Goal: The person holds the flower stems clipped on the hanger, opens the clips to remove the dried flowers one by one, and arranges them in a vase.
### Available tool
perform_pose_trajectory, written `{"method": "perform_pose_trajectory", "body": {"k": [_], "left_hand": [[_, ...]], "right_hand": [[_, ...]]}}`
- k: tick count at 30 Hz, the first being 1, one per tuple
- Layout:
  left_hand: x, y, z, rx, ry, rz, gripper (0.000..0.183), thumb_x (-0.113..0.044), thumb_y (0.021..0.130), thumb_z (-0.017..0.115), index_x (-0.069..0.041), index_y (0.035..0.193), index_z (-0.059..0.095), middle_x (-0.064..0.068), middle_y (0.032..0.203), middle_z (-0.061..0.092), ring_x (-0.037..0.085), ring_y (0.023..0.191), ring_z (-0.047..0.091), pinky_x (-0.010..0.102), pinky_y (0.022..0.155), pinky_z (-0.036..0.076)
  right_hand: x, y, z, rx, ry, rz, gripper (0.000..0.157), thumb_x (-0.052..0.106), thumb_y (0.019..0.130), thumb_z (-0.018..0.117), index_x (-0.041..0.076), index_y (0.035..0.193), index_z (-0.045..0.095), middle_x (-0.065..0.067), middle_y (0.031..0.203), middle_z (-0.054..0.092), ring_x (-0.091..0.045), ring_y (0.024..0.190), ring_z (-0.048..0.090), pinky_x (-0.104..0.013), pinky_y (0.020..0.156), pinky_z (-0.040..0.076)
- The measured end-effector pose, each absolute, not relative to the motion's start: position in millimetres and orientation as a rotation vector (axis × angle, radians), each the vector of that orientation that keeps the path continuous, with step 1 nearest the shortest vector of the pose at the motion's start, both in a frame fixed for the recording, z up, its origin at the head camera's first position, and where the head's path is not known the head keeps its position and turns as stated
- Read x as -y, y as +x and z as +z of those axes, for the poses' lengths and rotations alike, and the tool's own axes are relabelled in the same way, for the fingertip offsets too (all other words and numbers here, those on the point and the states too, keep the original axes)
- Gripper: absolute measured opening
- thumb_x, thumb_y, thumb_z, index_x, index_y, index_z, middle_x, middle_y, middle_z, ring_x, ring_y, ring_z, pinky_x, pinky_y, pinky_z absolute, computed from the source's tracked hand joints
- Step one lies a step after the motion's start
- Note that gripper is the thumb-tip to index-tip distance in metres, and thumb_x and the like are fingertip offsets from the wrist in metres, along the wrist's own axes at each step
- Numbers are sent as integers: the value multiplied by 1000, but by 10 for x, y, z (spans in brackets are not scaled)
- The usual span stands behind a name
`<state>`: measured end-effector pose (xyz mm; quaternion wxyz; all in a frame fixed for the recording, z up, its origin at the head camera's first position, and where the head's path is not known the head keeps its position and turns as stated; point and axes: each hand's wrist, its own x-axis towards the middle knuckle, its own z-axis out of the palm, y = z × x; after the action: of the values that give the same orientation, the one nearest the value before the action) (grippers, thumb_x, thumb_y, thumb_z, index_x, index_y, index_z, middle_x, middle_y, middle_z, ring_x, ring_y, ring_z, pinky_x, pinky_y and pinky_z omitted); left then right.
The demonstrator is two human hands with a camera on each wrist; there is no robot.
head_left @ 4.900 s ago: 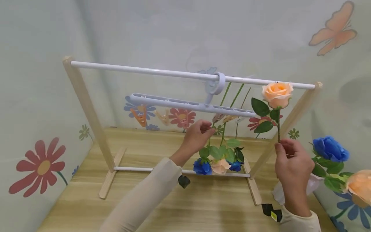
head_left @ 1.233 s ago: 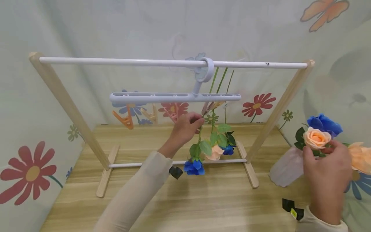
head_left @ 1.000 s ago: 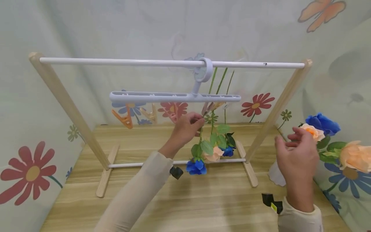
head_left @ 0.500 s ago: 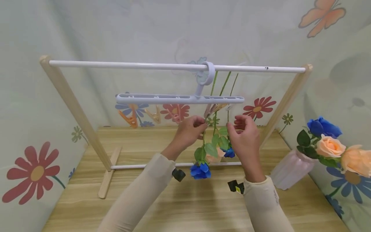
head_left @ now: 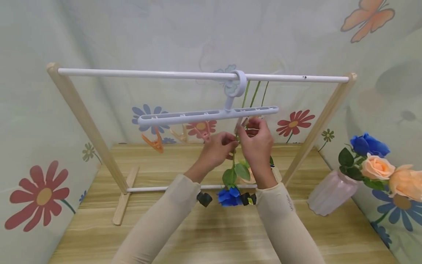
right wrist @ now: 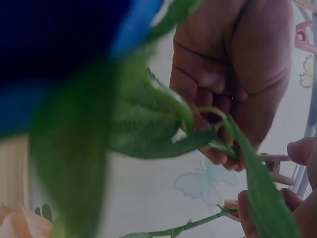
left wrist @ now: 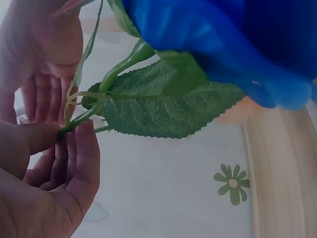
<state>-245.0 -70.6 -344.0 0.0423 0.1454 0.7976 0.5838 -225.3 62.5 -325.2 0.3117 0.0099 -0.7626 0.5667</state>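
Observation:
My left hand (head_left: pixel 215 150) pinches the green stem of an upside-down blue rose (head_left: pixel 229 197) between thumb and fingers; the left wrist view shows this grip at the stem (left wrist: pixel 74 121). Just above, my right hand (head_left: pixel 258 141) has its thumb and curled fingers at a brownish-pink clothespin (head_left: pixel 239 125) under the pale grey clip hanger (head_left: pixel 188 118). In the right wrist view that clothespin (right wrist: pixel 277 166) lies between the right thumb and fingers. Behind this hand hang a peach rose (head_left: pixel 251 176) and another blue rose, mostly hidden.
The hanger hooks over the white rail (head_left: pixel 148 73) of a wooden stand (head_left: pixel 89 128). Orange (head_left: pixel 154 141), yellow (head_left: pixel 179 134) and pink clothespins (head_left: pixel 203 130) hang at its left. A pink-white vase (head_left: pixel 333 192) with blue and peach roses stands at the right.
The right hand has put a peach rose into the vase, let go, and moved left to the clothespins. The left hand stays on the stem; the hanger has swung, its left end lower.

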Motion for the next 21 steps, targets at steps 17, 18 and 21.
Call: {"method": "perform_pose_trajectory", "body": {"k": [17,18,21], "left_hand": [[682,-2413,-3434,-2458,433,1776,20,-23,100,66,-8,114,67,9,103,70,21,87,70,30,68,64],[681,-2410,-3432,-2456,431,1774,20,-23,100,66,-8,114,67,9,104,70,21,88,70,30,69,64],[683,-2408,-3425,-2456,436,1781,20,-22,100,66,-8,114,67,9,104,70,21,88,70,31,69,64]], "right_hand": [[-418,-2284,-3233,1814,-119,1550,35,28,88,77,5,109,62,-7,98,67,-17,87,66,-32,77,54],[-411,-2283,-3233,1802,-121,1552,35,28,88,77,4,109,62,-7,96,66,-16,87,66,-32,76,53],[-388,-2285,-3227,1768,-123,1543,33,25,87,78,3,106,63,-6,91,65,-14,84,65,-30,73,52]]}}
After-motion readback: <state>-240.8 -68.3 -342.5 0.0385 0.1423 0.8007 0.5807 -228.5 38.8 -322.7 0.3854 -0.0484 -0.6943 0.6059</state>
